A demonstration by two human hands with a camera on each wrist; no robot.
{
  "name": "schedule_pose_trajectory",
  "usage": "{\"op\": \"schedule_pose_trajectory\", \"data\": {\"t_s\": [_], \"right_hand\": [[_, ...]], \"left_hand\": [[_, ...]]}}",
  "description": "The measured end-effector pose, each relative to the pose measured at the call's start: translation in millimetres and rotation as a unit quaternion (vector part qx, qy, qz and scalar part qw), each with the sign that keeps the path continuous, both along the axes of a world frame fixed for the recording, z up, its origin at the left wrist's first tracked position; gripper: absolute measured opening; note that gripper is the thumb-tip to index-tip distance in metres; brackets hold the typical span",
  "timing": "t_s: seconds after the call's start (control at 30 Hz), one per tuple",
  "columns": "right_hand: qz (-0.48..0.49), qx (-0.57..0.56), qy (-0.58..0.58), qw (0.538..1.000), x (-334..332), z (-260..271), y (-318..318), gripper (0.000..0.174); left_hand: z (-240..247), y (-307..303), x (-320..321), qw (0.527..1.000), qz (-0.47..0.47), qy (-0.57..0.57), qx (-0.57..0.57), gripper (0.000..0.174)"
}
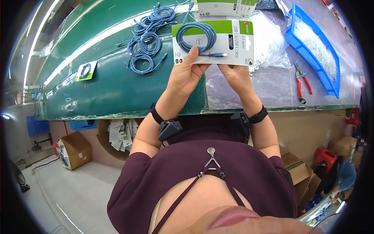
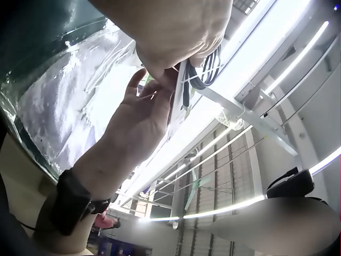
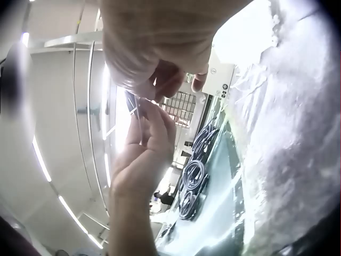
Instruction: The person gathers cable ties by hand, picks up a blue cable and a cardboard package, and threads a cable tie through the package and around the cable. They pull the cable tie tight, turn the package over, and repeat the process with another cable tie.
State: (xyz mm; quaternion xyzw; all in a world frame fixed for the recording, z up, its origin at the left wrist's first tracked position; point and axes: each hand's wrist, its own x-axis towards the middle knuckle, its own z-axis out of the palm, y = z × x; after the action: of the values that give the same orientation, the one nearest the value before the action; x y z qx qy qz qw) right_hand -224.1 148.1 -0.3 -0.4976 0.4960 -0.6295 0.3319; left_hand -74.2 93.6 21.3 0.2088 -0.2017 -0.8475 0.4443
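Note:
A white and green cable card (image 1: pixel 243 43) is held up over the bench, with a coiled blue cable (image 1: pixel 213 37) on its face. The left hand (image 1: pixel 185 76) grips the card's lower left, thumb on the front at the coil's bottom. At the lower right edge, the right hand (image 1: pixel 237 78) holds the card from below, its fingers partly hidden behind it. In the left wrist view the card is edge-on, with the coil (image 2: pixel 205 72) on one side. White tie strands show near the fingers in both wrist views.
Coiled blue cables (image 1: pixel 150 43) lie on the green mat (image 1: pixel 105 93), left of the card, with a small carded cable (image 1: pixel 85 71) farther left. At right are white ties (image 1: pixel 269 35), red-handled pliers (image 1: pixel 302 82) and a blue tray (image 1: pixel 331 87). Another card (image 1: pixel 226 7) lies behind.

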Motion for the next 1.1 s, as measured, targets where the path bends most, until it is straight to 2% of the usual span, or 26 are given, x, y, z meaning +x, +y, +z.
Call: {"op": "schedule_pose_trajectory", "data": {"t_s": [0.07,0.1,0.13,0.2,0.23,0.33,0.37,0.47,0.6,0.9,1.0,1.1], "right_hand": [[-0.05,-0.05,0.092,0.993,-3,-9,-2,0.024],[-0.045,-0.049,0.096,0.993,-7,-7,5,0.024],[-0.034,-0.012,0.189,0.981,-14,-3,20,0.027],[-0.014,0.055,0.368,0.928,-25,10,36,0.032],[-0.011,0.054,0.371,0.927,-25,17,35,0.032],[-0.112,-0.103,0.43,0.89,-13,58,39,0.034],[-0.116,-0.101,0.434,0.888,-12,63,37,0.034],[-0.08,-0.157,0.534,0.827,-10,71,16,0.031],[-0.072,-0.175,0.562,0.805,-10,67,13,0.028],[-0.098,-0.195,0.532,0.818,-14,44,15,0.026],[-0.116,-0.233,0.542,0.799,-18,45,18,0.023],[-0.133,-0.221,0.547,0.796,-14,46,20,0.022]], "left_hand": [[4,2,-3,0.999,0.021,-0.024,-0.004,0.032],[5,2,-4,0.998,0.043,-0.028,-0.034,0.031],[6,1,-4,0.995,0.065,-0.032,-0.065,0.031],[8,-3,-4,0.99,0.093,-0.033,-0.099,0.031],[7,-4,-4,0.987,0.099,-0.046,-0.121,0.031],[2,6,-8,0.981,0.092,-0.074,-0.154,0.031],[3,10,-11,0.983,0.079,-0.081,-0.147,0.03],[4,15,-14,0.984,0.063,-0.096,-0.133,0.028],[4,15,-12,0.99,0.066,-0.057,-0.11,0.027],[12,15,-17,0.989,0.081,-0.059,-0.108,0.028],[14,16,-19,0.99,0.071,-0.057,-0.109,0.03],[13,15,-23,0.991,0.065,-0.032,-0.114,0.033]]}}
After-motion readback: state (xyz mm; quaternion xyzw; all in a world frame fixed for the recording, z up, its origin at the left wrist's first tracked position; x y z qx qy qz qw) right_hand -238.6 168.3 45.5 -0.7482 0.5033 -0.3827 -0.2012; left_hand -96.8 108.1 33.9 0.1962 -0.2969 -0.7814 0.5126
